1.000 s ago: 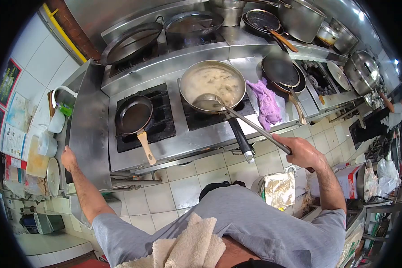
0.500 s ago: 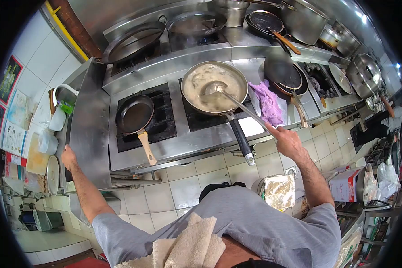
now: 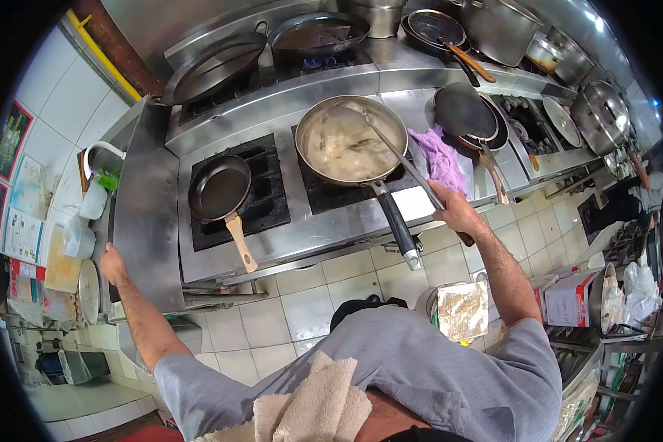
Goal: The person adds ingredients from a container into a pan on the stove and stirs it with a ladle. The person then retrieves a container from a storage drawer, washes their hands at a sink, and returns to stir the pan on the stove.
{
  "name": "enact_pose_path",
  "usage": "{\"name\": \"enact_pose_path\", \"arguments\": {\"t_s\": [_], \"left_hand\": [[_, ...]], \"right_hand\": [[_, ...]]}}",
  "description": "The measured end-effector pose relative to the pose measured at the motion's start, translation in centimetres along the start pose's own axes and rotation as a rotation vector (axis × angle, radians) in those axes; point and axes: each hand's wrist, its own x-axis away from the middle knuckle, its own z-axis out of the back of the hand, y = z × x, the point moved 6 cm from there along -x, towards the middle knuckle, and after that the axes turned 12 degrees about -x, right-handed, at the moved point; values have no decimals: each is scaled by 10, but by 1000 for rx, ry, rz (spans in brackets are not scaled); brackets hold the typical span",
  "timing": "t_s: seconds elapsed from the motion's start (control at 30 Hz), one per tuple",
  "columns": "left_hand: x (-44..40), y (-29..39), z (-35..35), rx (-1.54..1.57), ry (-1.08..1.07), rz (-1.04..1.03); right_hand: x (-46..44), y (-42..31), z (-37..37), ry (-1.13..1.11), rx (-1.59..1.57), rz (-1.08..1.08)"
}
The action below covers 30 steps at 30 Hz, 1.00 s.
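Observation:
My right hand [image 3: 458, 215] is closed around the long handle of a metal ladle [image 3: 414, 174]. The ladle's bowl end dips into a creamy, lumpy sauce [image 3: 350, 152] near the back of a deep pan [image 3: 303, 166]. That pan sits on a burner, its black handle [image 3: 396, 225] pointing toward me. At the left, my left hand [image 3: 113, 264] grips the edge of a steel side panel [image 3: 149, 221]; its fingertips are partly hidden. A small frying pan [image 3: 221, 188] with a light wooden handle rests on the burner between my hands.
A purple cloth [image 3: 442, 163] lies right of the sauce pan, beside stacked frying pans [image 3: 465, 114]. Large pans [image 3: 320, 37] stand on the back burners, one over a blue flame. A foil-topped container [image 3: 462, 313] stands low near my right arm. Part of another person [image 3: 617, 214] shows far right.
The ladle's bowl has moved from the middle of the sauce to the pan's far side, and its handle is steeper. My right hand has shifted slightly. My left hand stays put.

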Motion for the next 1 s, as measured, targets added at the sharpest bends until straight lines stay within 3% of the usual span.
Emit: {"name": "enact_pose_path", "arguments": {"t_s": [0.07,0.23,0.3,0.33,0.43,0.47,0.53,0.6,0.67,0.8,0.9,1.0], "left_hand": [[0,1,0,-6,29,-23],[-2,-6,4,12,179,-99],[-18,-19,-9,-213,505,-146],[-1,-4,12,-225,533,-112],[81,79,68,373,971,-451],[122,114,84,642,740,-432],[204,181,88,1177,462,-639],[280,241,83,1380,148,-828],[353,272,96,1270,-90,-972],[440,303,112,1597,-624,-1188],[474,327,106,1752,-880,-1338],[495,323,129,1889,-935,-1397]], "right_hand": [[9,-21,0,-98,-347,-478],[30,-49,-4,-110,-741,-578],[39,-45,-10,-115,-957,-635],[42,-44,-13,-79,-1090,-645],[48,-68,-13,-100,-1263,-655],[54,-85,-6,-44,-1224,-682],[58,-91,-22,-32,-1261,-684],[56,-98,-39,12,-1264,-682],[53,-107,-52,-5,-1191,-625],[66,-139,-60,132,-1088,-480],[72,-151,-66,261,-1029,-466],[81,-170,-58,295,-825,-440]]}}
